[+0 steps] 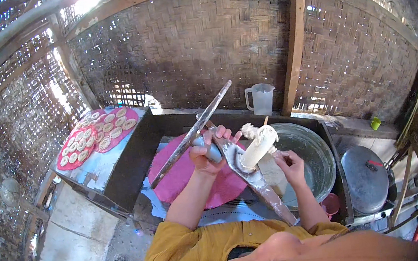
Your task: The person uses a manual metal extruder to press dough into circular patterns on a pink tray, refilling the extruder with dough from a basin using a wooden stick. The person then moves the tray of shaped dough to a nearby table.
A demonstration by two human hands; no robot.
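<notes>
In front of me is a wooden hand press, its lower bar [267, 191] smeared white and its upper bar [193, 132] raised at an angle. My left hand [206, 160] is wrapped around a smooth grey cylinder [213, 153] between the two bars. From the lower bar rises a thick pale cylinder [259, 147], coated with dough and with clumps on top. A thin stick pokes up behind it. The fingers of my right hand [292, 166] are pinched together at the cylinder's right side; what they hold is hidden. Below the press lies a round pink sheet [171, 167].
A large basin [325, 168] stands right of the press, a clear jug [262, 99] behind, a pink cup [330, 203] beside it. Farther right is a round metal lid [365, 178]. Pink sheets [98, 125] with coiled noodle rounds lie on a dark-sided stand [130, 154] at left.
</notes>
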